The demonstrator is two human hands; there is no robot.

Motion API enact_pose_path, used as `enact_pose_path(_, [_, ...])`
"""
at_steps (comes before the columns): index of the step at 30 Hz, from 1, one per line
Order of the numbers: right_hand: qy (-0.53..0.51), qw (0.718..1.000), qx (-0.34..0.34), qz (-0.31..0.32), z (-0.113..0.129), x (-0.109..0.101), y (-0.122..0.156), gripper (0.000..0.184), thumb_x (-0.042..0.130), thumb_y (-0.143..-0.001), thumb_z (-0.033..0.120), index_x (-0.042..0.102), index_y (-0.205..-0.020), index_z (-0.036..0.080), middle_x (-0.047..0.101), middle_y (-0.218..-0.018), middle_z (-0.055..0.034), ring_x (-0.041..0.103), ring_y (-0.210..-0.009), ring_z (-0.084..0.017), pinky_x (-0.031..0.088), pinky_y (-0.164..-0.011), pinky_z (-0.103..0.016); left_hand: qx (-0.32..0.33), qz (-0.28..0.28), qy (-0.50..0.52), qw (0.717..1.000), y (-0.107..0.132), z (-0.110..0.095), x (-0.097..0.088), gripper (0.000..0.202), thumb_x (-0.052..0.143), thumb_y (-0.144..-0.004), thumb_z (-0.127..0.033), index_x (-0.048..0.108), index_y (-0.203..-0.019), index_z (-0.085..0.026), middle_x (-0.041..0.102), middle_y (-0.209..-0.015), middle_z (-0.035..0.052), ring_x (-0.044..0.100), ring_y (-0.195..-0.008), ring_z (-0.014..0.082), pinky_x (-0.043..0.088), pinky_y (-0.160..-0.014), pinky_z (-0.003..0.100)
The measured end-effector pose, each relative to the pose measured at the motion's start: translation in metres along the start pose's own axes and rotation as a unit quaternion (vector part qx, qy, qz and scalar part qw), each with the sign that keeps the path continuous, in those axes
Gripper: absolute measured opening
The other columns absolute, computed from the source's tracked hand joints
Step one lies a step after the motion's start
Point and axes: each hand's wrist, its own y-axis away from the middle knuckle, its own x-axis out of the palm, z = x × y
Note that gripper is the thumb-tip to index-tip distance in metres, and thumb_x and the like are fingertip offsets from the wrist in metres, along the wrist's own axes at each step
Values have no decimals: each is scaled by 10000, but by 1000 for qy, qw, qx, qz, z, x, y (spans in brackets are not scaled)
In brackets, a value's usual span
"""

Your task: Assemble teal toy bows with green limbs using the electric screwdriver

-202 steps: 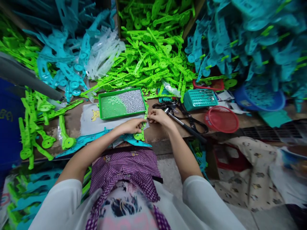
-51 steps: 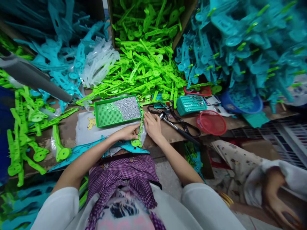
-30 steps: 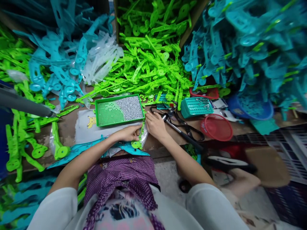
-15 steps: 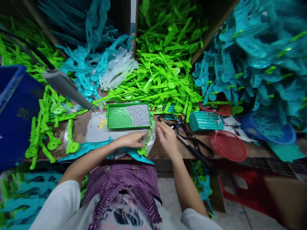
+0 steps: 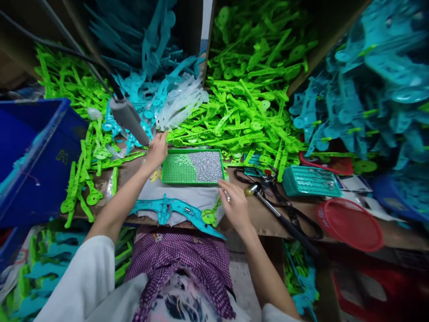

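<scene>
Seemingly midway; curved blue piece (image 5: pixel 181 208) lies on cloth (image 5: pixel 214 193); green tray (image 5: pixel 176 175) holds metal bits (image 5: pixel 208 166); green part (image 5: pixel 209 217) overlaps blue end, perhaps unfastened; left hand (image 5: pixel 157 151) by grey tool (image 5: pixel 129 118), right hand (image 5: pixel 236 204) half-curled; grips unclear.

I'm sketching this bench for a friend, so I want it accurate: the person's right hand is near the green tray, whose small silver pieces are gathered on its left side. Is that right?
Not quite: the head view shows the small silver pieces gathered on the right side of the green tray. The right hand is indeed near it.
</scene>
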Motion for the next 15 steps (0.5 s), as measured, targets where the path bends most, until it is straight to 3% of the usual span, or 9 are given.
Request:
enact_pose_path(3, [-2,999,31,-21,2,-4,12,227,518,-916,244,680,-1067,199,724,-1060,-81,672,-1009,-200,531,-871,-371,-45,53,-75,995,-13,17,-3,391,465,-868,-132,584,-1239,-112,635,-1119,167,558,-1086,301,429,-945,423])
enact_pose_path(6, [13,1000,-8,-13,3,-3,20,217,535,-906,230,685,-1060,198,733,-1037,-80,679,-993,-208,534,-863,-372,-53,98,-86,990,-14,27,-7,293,528,-857,-184,678,-1107,-151,675,-1071,137,595,-1035,295,443,-894,389])
enact_pose_path(15, [18,999,-19,23,-2,12,15,223,530,-907,238,691,-1057,203,738,-1028,-74,690,-964,-210,553,-847,-381,-51,87,-21,995,-3,38,-9,281,621,-819,-189,708,-1085,-159,714,-1068,105,644,-991,258,475,-861,330])
